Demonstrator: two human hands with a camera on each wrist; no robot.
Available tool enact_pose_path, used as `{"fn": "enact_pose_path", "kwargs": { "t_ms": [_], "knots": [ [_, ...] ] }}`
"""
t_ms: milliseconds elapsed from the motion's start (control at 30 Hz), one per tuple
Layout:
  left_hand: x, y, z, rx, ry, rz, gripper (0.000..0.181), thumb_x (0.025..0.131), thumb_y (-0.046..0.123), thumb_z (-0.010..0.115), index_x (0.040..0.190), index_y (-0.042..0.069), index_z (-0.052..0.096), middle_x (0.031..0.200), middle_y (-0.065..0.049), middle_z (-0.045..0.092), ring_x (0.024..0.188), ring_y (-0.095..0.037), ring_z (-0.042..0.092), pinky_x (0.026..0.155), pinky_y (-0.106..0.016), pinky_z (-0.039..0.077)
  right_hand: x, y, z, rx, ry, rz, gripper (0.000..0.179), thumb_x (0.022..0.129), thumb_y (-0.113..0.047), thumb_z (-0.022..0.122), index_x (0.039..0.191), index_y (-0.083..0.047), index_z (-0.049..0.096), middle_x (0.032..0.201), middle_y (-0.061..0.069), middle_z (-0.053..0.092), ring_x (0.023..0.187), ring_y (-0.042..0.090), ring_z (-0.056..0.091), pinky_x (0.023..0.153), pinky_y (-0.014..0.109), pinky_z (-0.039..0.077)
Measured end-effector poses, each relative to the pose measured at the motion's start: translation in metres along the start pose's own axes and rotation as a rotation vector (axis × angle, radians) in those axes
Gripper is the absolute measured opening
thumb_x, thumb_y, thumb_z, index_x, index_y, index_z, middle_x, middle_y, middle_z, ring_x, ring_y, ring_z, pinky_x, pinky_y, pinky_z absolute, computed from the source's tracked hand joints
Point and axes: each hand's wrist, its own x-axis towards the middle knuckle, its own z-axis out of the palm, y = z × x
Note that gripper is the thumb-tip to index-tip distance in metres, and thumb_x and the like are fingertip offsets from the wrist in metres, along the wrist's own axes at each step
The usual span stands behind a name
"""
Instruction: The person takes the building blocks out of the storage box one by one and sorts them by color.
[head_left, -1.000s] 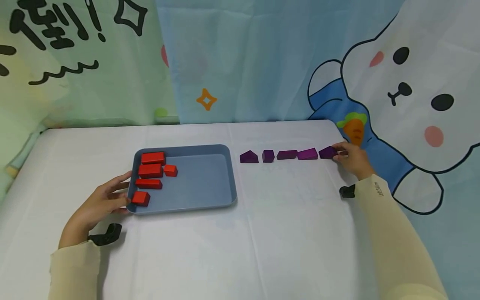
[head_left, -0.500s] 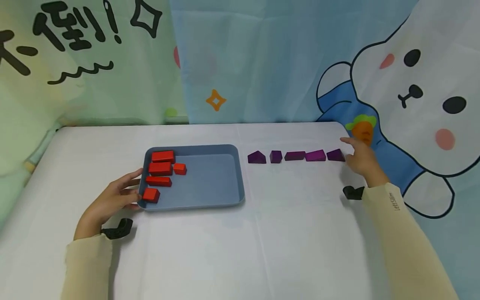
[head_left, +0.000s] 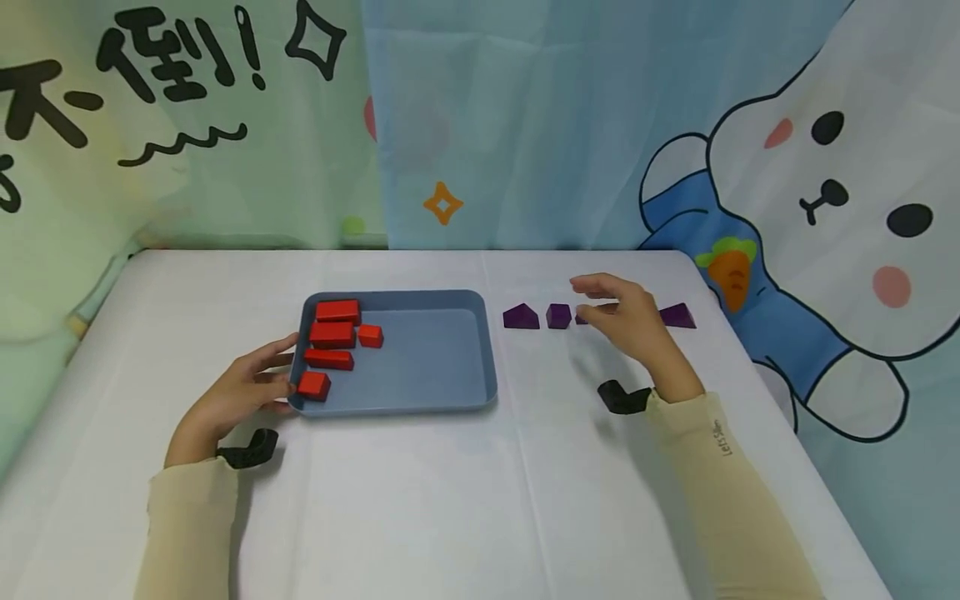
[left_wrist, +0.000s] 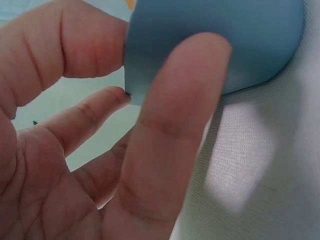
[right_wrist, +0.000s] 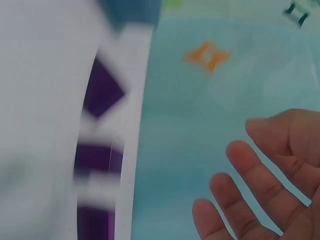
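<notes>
My left hand (head_left: 238, 393) holds the blue-grey tray (head_left: 420, 404) by its left side near the front corner. In the left wrist view, thumb and fingers touch the tray's wall (left_wrist: 260, 45). Several red blocks (head_left: 333, 335) lie inside, toward the tray's left end. My right hand (head_left: 630, 323) hovers over a row of purple blocks, fingers loosely bent and apart, holding nothing. A pointed purple block (head_left: 521, 317) and a squarish purple block (head_left: 558, 316) show left of it, another purple block (head_left: 678, 316) to its right. The hand hides the middle of the row.
A white cloth (head_left: 420, 508) covers the table. Behind it hangs a printed curtain (head_left: 525, 150) with a cartoon animal at the right. Black wrist mounts (head_left: 624, 398) sit on both wrists.
My right hand has let go of the rightmost purple block and moved left over the row. My left hand stays at the tray. The head view has shifted slightly.
</notes>
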Motion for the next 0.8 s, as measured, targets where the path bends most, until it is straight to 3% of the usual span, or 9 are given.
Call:
{"fn": "enact_pose_path", "kwargs": {
  "t_ms": [167, 467, 633, 800],
  "knots": [
    [0.002, 0.000, -0.001, -0.002, 0.002, -0.004, 0.080, 0.098, -0.003, 0.056, 0.170, 0.000, 0.022, 0.165, -0.039, 0.032, 0.142, -0.056, 0.046, 0.081, -0.031, 0.064, 0.006, -0.022, 0.042, 0.139, -0.001, -0.047, 0.038, 0.101, 0.001, 0.069, 0.138, 0.010, 0.066, 0.139, 0.029, 0.067, 0.131, 0.044, 0.062, 0.114, 0.056, 0.049],
    [0.002, 0.001, -0.004, -0.006, 0.000, -0.015, 0.081, 0.098, -0.003, 0.057, 0.171, 0.000, 0.022, 0.166, -0.038, 0.031, 0.143, -0.055, 0.046, 0.081, -0.031, 0.065, 0.017, -0.071, 0.110, 0.353, -0.078, -0.018, 0.039, 0.102, -0.003, 0.070, 0.140, 0.007, 0.067, 0.139, 0.025, 0.069, 0.127, 0.038, 0.066, 0.108, 0.047, 0.054],
    [0.002, 0.002, -0.004, -0.006, 0.003, -0.015, 0.081, 0.097, -0.003, 0.057, 0.171, 0.000, 0.023, 0.166, -0.039, 0.031, 0.142, -0.054, 0.048, 0.081, -0.031, 0.065, 0.033, -0.093, 0.142, 0.360, -0.151, 0.006, 0.039, 0.101, -0.004, 0.073, 0.138, 0.007, 0.069, 0.135, 0.022, 0.072, 0.123, 0.036, 0.069, 0.104, 0.043, 0.057],
    [0.003, 0.000, -0.004, -0.007, 0.005, -0.011, 0.081, 0.097, -0.003, 0.057, 0.170, 0.000, 0.024, 0.165, -0.039, 0.033, 0.140, -0.054, 0.050, 0.081, -0.031, 0.064, 0.054, -0.100, 0.167, 0.311, -0.230, 0.020, 0.039, 0.098, -0.004, 0.076, 0.135, 0.006, 0.071, 0.131, 0.021, 0.074, 0.122, 0.033, 0.070, 0.102, 0.039, 0.057]
  ]
}}
